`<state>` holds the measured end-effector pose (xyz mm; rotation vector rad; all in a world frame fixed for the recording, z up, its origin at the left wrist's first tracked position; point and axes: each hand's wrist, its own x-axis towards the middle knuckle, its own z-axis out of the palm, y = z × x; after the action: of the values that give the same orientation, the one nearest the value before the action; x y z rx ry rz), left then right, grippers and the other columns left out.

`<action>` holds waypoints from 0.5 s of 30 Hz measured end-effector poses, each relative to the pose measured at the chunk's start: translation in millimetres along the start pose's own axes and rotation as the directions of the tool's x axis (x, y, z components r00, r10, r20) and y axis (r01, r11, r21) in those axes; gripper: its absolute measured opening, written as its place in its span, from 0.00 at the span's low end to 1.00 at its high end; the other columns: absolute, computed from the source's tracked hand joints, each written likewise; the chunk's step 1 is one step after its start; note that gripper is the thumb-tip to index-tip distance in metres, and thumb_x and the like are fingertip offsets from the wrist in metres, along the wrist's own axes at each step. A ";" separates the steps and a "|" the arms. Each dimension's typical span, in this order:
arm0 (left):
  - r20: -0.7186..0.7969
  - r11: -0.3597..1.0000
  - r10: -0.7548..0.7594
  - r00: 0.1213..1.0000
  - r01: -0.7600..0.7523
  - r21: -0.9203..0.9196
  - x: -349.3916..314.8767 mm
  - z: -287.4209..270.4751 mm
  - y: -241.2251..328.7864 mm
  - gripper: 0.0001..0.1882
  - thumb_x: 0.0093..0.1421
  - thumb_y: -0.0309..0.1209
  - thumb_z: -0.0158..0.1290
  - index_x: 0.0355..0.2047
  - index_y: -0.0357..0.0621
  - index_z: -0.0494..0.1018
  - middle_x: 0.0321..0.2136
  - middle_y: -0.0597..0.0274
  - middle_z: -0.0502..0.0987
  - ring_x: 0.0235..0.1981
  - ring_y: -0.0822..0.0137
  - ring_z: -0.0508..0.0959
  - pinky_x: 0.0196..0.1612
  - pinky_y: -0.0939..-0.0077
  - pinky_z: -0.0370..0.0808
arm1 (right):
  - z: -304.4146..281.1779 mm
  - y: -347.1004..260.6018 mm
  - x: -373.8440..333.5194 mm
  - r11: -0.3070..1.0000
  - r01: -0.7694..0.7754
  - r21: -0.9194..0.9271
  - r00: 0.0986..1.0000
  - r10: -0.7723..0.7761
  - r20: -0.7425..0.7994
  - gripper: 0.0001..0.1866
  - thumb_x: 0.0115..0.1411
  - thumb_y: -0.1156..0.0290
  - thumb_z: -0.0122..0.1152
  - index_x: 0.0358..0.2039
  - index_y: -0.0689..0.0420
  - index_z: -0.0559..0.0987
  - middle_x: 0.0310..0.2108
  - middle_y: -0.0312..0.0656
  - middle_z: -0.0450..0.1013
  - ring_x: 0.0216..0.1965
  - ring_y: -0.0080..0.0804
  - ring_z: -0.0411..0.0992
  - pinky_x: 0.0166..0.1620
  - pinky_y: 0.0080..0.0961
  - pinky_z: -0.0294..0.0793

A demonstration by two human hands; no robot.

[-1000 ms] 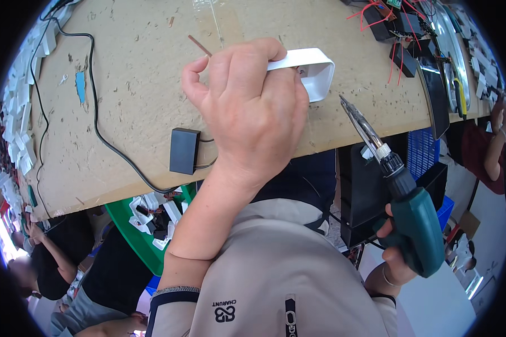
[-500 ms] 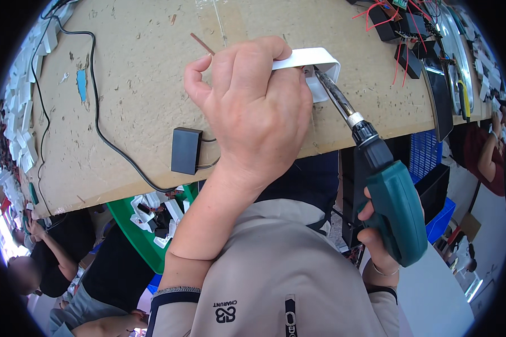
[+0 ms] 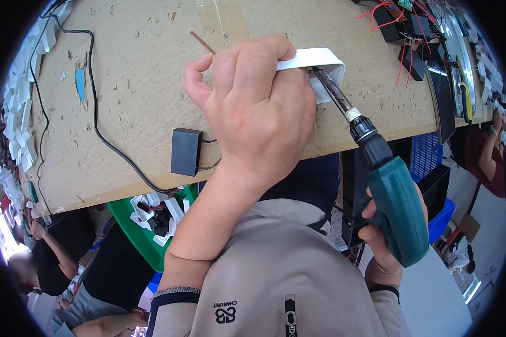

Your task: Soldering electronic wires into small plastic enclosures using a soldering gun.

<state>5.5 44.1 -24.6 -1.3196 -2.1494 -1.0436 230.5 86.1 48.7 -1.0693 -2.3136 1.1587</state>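
Observation:
My left hand [image 3: 258,106] is closed around a white plastic housing [image 3: 309,58], an open shell with thin walls. Its fingertips are hidden behind the back of the hand and inside the shell. In my right hand [image 3: 379,241] is a green pistol-shaped soldering iron [image 3: 399,208], held by its grip. The dark tip of the iron reaches into the open end of the housing, close to my left fingers; what it touches there cannot be made out. A thin brown strip [image 3: 201,41] shows beside my left hand. Below the wrist lies a black box [image 3: 186,151] with wires.
A black cable [image 3: 95,95] runs over the brown tabletop [image 3: 135,73]. White housings [image 3: 22,123] are heaped along the left edge. Black boxes with red wires [image 3: 413,62] stand far right. A green bin [image 3: 129,224] with parts sits below the table edge. Other people [image 3: 50,247] sit nearby.
My left hand and the white housing have shifted slightly to the right. The soldering iron's handle has tilted a little, while its tip stays inside the housing.

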 end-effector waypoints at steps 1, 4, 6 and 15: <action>0.001 1.000 0.001 1.000 -0.001 0.001 -0.1 0.0 0.0 0.04 0.41 0.24 0.60 0.20 0.46 0.76 0.33 0.68 0.74 0.34 0.70 0.70 0.43 0.70 0.56 | -0.3 0.1 0.0 1.000 0.000 0.001 1.000 0.000 0.000 0.42 0.40 0.54 0.76 0.51 0.64 0.70 0.37 0.46 0.77 0.37 0.36 0.78 0.41 0.27 0.77; 0.004 1.000 0.000 1.000 0.000 0.000 0.3 -1.0 0.2 0.04 0.41 0.24 0.60 0.20 0.45 0.76 0.33 0.68 0.73 0.34 0.70 0.70 0.43 0.70 0.56 | -1.0 -0.5 0.5 0.999 0.019 -0.029 1.000 -0.019 0.013 0.41 0.40 0.55 0.76 0.51 0.63 0.70 0.37 0.46 0.77 0.37 0.36 0.78 0.42 0.27 0.77; 0.007 1.000 -0.004 1.000 0.004 -0.005 0.2 -1.0 0.2 0.04 0.41 0.24 0.60 0.20 0.45 0.76 0.33 0.68 0.73 0.34 0.70 0.70 0.44 0.70 0.56 | -0.2 -0.9 -0.2 0.999 -0.023 0.048 1.000 0.024 -0.003 0.41 0.40 0.55 0.76 0.51 0.63 0.70 0.37 0.46 0.77 0.37 0.37 0.78 0.42 0.27 0.77; 0.008 1.000 -0.001 1.000 0.001 0.008 0.6 -1.3 -0.3 0.04 0.42 0.24 0.60 0.20 0.46 0.76 0.34 0.68 0.73 0.34 0.70 0.70 0.43 0.70 0.55 | -2.1 2.0 -0.6 1.000 0.012 0.023 1.000 -0.012 0.021 0.42 0.40 0.54 0.76 0.52 0.65 0.70 0.38 0.47 0.77 0.38 0.37 0.78 0.42 0.28 0.77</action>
<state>4.9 43.4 -23.5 -1.3217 -2.1578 -1.0301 233.1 87.6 48.4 -1.0386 -2.3136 1.1948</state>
